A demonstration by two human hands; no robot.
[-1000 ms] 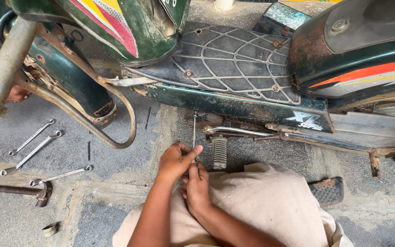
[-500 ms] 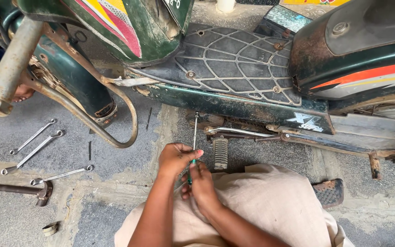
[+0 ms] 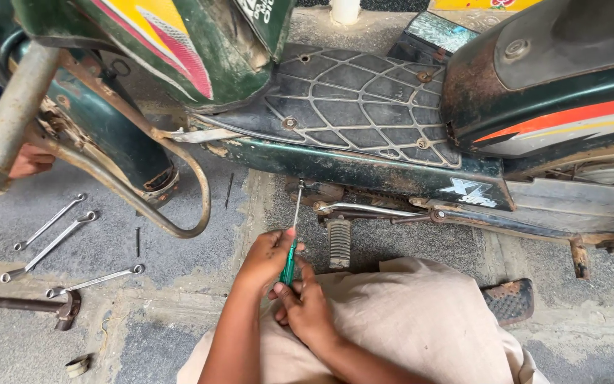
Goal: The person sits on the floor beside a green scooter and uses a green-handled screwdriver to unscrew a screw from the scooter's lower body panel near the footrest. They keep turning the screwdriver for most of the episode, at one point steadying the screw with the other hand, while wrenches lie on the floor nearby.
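Both the left hand (image 3: 268,257) and right hand (image 3: 307,309) are grasping a green-handled screwdriver (image 3: 291,245), its tip pointing toward twelve o'clock under the scooter's footboard (image 3: 364,107).

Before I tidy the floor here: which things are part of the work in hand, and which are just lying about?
In use:
- green-handled screwdriver, tip at the scooter's underside
- left hand and right hand, both gripping it

Lying about:
- three spanners on the ground
- hammer
- small ring
- sandal
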